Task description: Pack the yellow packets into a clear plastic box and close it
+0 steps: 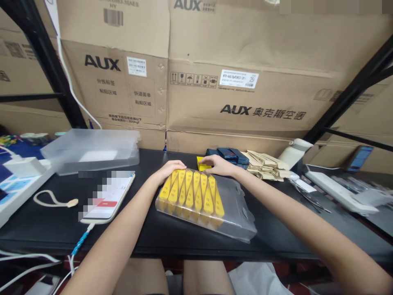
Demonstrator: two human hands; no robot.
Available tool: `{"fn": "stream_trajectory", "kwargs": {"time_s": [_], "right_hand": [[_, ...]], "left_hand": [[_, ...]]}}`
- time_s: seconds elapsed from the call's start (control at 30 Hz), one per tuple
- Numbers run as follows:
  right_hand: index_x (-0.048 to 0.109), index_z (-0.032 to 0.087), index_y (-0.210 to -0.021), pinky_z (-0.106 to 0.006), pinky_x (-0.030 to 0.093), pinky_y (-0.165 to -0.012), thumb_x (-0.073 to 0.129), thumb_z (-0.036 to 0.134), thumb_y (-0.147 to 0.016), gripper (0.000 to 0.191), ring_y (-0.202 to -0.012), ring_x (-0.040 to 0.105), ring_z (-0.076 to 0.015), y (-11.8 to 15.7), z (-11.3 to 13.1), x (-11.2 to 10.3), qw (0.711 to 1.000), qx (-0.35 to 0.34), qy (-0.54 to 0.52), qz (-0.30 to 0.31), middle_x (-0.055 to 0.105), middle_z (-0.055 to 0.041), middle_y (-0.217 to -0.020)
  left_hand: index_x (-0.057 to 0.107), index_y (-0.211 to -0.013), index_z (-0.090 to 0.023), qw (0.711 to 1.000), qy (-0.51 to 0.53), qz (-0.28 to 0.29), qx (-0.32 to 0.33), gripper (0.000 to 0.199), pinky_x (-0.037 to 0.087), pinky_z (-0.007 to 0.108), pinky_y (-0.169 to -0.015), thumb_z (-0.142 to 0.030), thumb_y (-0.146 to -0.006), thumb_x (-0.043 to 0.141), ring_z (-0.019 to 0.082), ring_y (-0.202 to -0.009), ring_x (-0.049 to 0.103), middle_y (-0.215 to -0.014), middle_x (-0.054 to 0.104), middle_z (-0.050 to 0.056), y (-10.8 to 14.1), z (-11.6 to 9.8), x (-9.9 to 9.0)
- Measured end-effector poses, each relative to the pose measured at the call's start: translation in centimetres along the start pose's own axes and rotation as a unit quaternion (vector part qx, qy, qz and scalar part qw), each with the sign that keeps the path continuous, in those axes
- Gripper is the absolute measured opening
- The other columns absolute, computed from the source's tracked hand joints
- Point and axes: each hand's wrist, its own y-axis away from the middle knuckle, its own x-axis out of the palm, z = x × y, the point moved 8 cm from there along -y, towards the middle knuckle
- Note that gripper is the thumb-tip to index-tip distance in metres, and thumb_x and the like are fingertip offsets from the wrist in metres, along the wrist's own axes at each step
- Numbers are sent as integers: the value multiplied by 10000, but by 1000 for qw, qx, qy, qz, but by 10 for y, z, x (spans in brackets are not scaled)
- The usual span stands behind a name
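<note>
A clear plastic box (235,205) lies tilted on the black table in front of me. Inside it, several yellow paper packets (190,194) with small print stand in a slanted, overlapping row toward the left; the box's right part holds none. My left hand (170,171) is closed over the far left corner of the box, its fingertips on the back edge. Just behind the box, my right hand (220,165) pinches another yellow packet (201,163) between thumb and fingers. That packet is partly hidden by the fingers.
Dark blue packets (229,155) and beige paper packets (265,164) lie behind my right hand, beside a white bottle (296,153). To the left are a charging phone (109,200), a frosted plastic box (92,143) and a power strip (24,184). Cardboard cartons (196,102) stand behind the table.
</note>
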Motion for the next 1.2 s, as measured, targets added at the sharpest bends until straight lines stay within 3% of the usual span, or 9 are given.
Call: {"fn": "stream_trajectory", "kwargs": {"time_s": [0.1,0.2,0.3,0.5,0.63,0.87,1.2], "right_hand": [[616,120,-1169,-408,431,-983,648,99,-656,515,-1134,573,-292,-10,0,10,994,13,99,49,604,-147,-1242],[505,103,-1307,-390,406,-1021,650,137,-668,656,-1217,511,-285,-16,1,18,989,8,102,108,487,-162,-1368],[474,100,-1333,-369,398,-1032,619,146,-700,651,-1236,496,-260,-21,3,22,988,-11,86,129,461,-156,-1392],[551,77,-1252,-350,405,-993,562,-3,-645,612,-1165,544,-264,-27,4,29,981,-24,163,101,565,-160,-1289],[573,130,-1238,-418,405,-952,600,46,-654,591,-1107,555,-320,-34,-2,35,963,11,247,103,582,-145,-1265],[626,115,-1113,-279,457,-844,681,105,-630,486,-1019,613,-266,-41,-5,32,966,20,235,104,647,-150,-1139],[626,130,-985,-241,448,-718,684,163,-652,340,-853,641,-208,-42,1,26,974,18,220,44,691,-92,-950]], "left_hand": [[610,-642,-162,1000,-4,2,0,169,385,243,-585,-291,-582,701,136,-597,550,-601,575,-21,1,0,1],[615,-661,-167,1000,-1,8,2,170,390,245,-586,-298,-591,699,137,-594,552,-610,579,-24,0,2,0],[622,-673,-167,1000,-3,10,13,162,391,235,-590,-295,-602,693,129,-602,550,-625,585,-26,-3,4,-1],[625,-679,-164,1000,-7,12,19,156,401,234,-607,-287,-611,690,131,-627,560,-646,595,-21,-6,5,-2],[624,-683,-169,1000,3,18,18,154,402,241,-612,-289,-612,690,136,-626,563,-646,597,-23,-7,6,-1],[627,-672,-169,1000,0,14,20,149,402,247,-606,-288,-607,688,137,-619,558,-640,590,-22,-8,6,-1],[623,-669,-167,1000,-10,7,26,156,393,238,-593,-289,-596,688,137,-620,554,-633,586,-21,-7,4,-1]]}}
